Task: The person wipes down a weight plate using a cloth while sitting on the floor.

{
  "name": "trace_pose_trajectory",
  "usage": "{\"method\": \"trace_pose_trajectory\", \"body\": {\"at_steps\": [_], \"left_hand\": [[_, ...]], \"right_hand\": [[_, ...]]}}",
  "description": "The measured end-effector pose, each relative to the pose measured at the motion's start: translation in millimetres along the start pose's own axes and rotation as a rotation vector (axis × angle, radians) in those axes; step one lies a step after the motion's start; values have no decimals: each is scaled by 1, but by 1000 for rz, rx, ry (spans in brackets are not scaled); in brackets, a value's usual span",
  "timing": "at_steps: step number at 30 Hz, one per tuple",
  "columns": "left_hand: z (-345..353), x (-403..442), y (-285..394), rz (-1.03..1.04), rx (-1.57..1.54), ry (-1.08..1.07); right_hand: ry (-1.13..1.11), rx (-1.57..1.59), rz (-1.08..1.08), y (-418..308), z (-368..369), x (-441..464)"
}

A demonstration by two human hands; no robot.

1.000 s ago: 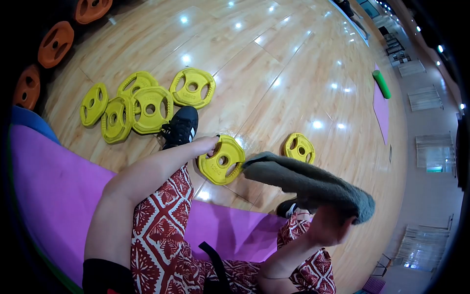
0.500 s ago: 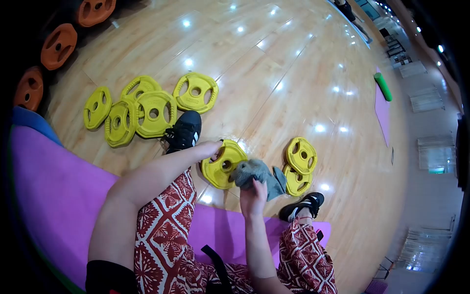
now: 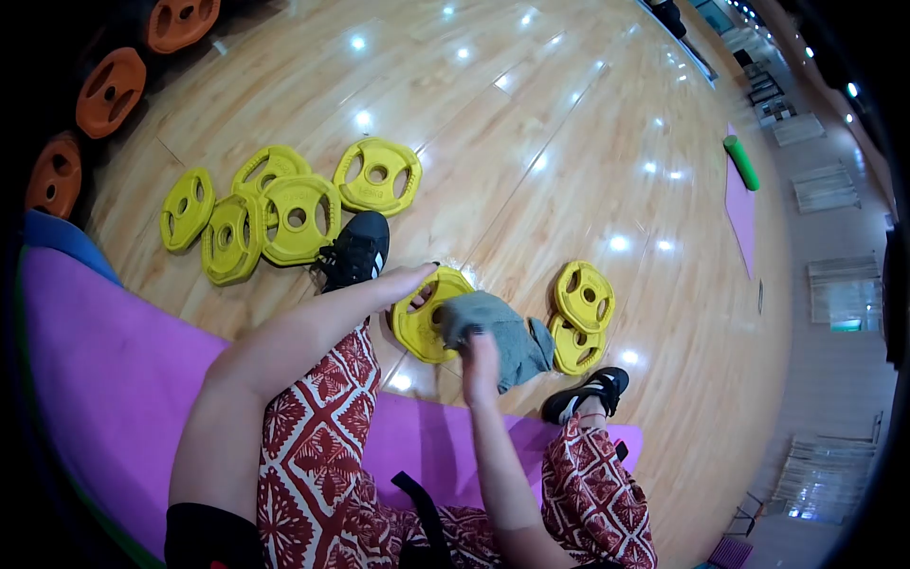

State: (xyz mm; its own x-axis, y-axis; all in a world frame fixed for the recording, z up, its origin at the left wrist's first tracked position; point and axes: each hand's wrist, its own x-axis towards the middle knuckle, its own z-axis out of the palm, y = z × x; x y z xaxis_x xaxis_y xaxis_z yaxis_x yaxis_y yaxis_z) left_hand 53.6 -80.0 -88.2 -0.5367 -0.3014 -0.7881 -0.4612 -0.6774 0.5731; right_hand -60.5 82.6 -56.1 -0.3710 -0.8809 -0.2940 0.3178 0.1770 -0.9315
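My left hand (image 3: 409, 285) grips a yellow weight plate (image 3: 414, 329) through one of its openings, and the plate stands tilted up off the floor. In my right hand (image 3: 481, 365) is a bunched grey cloth (image 3: 512, 337), pressed against the right side of that plate. The cloth covers part of the plate's face, and its loose end hangs to the right. Two more yellow weight plates (image 3: 585, 297) lie overlapping just beyond the cloth. Left of my black shoe (image 3: 356, 251), several yellow plates (image 3: 301, 220) rest on the floor, some overlapping.
A purple mat (image 3: 123, 360) lies under me on the wooden floor (image 3: 493, 142). Orange weight plates (image 3: 111, 93) line the upper left. At the far right are a green foam roller (image 3: 741, 163) and a pink mat (image 3: 739, 223). A person (image 3: 670, 17) is at the top edge.
My right hand and the cloth have shifted slightly left and down across the plate, and the cloth has spread. My left hand keeps its hold; the plate has tilted a little.
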Motion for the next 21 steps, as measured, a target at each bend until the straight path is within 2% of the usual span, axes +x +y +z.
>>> {"method": "trace_pose_trajectory", "body": {"at_steps": [1, 2, 3, 4, 6, 7, 9, 13, 16, 18, 21], "left_hand": [[1, -5, 3, 29, 8, 10], [3, -7, 7, 65, 19, 19], [4, -9, 9, 66, 24, 17], [4, -10, 11, 60, 33, 25], [3, -13, 11, 44, 49, 45], [-1, -5, 7, 42, 50, 45], [-4, 5, 3, 58, 107, 43], [3, -9, 9, 72, 66, 104], [-1, -5, 5, 80, 114, 82], [-2, 5, -1, 119, 64, 70], [-4, 19, -8, 139, -17, 17]], "right_hand": [[-16, -393, -130, 13, 15, -6], [-125, -403, -80, 13, 33, -17], [-180, -495, -218, 25, 46, -19], [-315, -756, -102, 27, 45, -20], [-321, -1022, -240, 28, 50, -23], [-320, -1021, -239, 29, 51, -21], [-226, -1289, -652, 32, 47, -15], [-283, -1395, -552, 32, 41, -4], [-257, -1375, -603, 28, 36, 2], [-314, -1539, -527, 29, 29, 7], [-286, -1597, -506, 23, 21, 16]]}}
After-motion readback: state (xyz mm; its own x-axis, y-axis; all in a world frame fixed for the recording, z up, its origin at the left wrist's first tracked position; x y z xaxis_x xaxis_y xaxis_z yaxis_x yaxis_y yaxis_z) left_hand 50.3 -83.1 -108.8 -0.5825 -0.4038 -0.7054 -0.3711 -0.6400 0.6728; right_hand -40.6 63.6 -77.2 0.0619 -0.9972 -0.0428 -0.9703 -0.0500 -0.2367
